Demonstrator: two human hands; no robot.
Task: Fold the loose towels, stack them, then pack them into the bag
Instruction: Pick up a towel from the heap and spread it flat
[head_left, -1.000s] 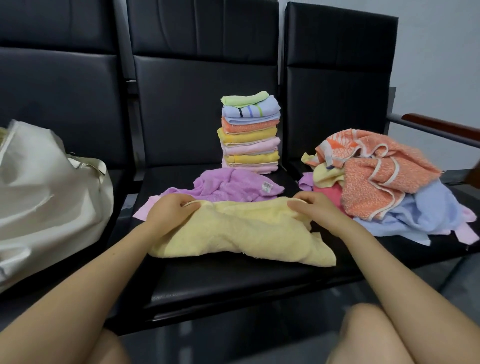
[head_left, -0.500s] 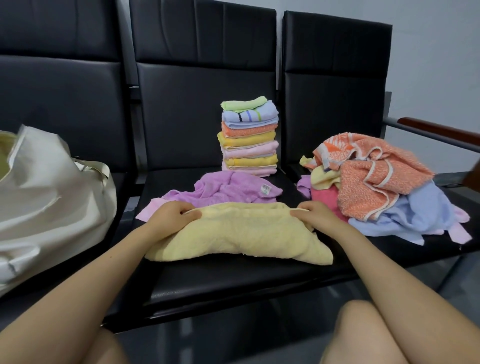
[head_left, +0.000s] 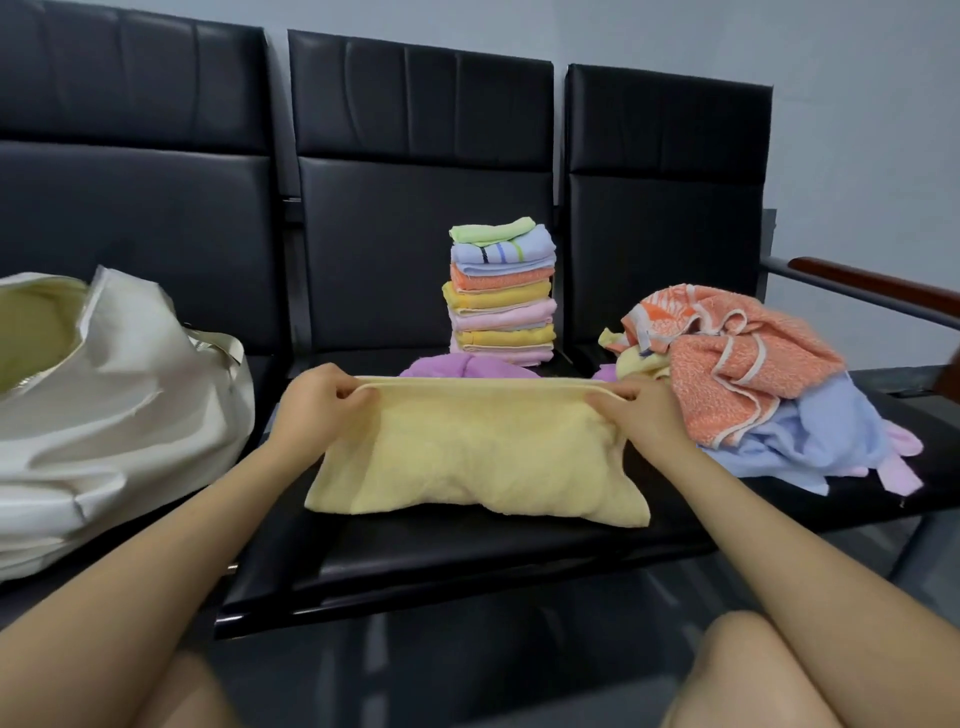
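While pinched at both top corners, the yellow towel: hangs doubled at frame centre, its lower fold resting on the middle black seat (head_left: 467, 551).
Yellow towel (head_left: 478, 457): top hem pulled taut between the hands.
Left hand (head_left: 324, 402): grips the towel's left corner.
Right hand (head_left: 636, 415): grips the right corner.
Purple towel (head_left: 462, 368): just behind, mostly hidden.
Folded stack (head_left: 501, 296): upper centre.
Loose pile (head_left: 753, 384): right of frame.
Cream bag (head_left: 119, 415): left, mouth open.

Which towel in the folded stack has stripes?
The light blue towel, second from the top of the stack, under the green towel. It alone shows dark, blue and green stripes; the others look plain.
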